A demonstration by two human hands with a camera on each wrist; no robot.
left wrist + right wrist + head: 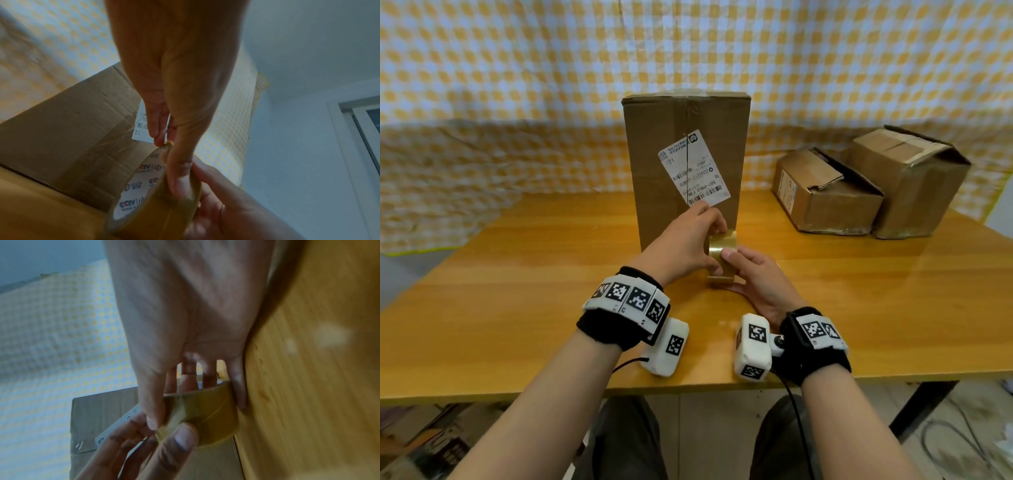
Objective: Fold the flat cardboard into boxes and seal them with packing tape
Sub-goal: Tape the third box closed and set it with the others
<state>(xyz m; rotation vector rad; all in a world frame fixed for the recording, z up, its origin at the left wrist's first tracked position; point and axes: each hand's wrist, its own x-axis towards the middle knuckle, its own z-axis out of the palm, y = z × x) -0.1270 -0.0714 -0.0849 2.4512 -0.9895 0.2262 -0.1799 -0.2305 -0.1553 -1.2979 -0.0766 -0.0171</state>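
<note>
Head view, both hands (681,245) (758,277) gripping tape roll (722,251), closed tall box (685,164) behind

The head view is evenly and softly lit, with a pale sheen on the glossy yellow wooden tabletop (859,291) at right and wide-angle bending toward the edges. Both wrist views are dimmer, bluish and grainy, with close skin out of focus and the checked yellow-and-white cloth backdrop (61,40) smeared.

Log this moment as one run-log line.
step: finding tape end | right hand: grips tape roll | left hand: pinches roll | tall box: upright behind
</note>
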